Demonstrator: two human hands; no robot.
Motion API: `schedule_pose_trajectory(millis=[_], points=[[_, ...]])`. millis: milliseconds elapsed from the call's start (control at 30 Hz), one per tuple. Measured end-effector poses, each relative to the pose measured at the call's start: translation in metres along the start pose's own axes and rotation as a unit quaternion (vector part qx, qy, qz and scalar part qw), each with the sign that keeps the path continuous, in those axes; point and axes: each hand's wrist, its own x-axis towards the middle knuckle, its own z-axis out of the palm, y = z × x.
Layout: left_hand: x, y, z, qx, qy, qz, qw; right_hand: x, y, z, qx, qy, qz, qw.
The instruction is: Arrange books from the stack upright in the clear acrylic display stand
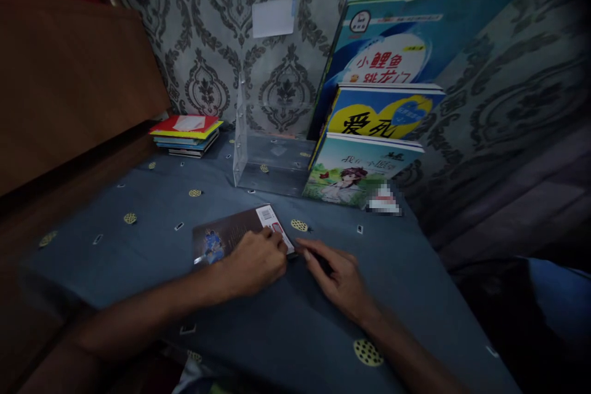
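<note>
A thin dark book (231, 233) lies flat on the blue cloth (152, 246), back cover up, with a white barcode patch at its far right corner. My left hand (256, 258) rests on the book's right edge, fingers curled at that edge. My right hand (337, 277) lies on the cloth just right of the book, its fingertips reaching toward the same edge. Whether either hand grips the book is unclear.
A clear acrylic stand (258, 154) sits behind the book. Several colourful books (378, 129) lean against the patterned wall at right. A small stack of books (187, 134) lies at the back left beside a wooden board (69, 80).
</note>
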Motion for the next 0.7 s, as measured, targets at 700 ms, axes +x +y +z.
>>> schedule_pose_trajectory(millis=[700], points=[[-0.001, -0.075, -0.008, -0.065, 0.006, -0.135, 0.989, -0.003, -0.006, 0.005, -0.01, -0.034, 0.026, 0.999]])
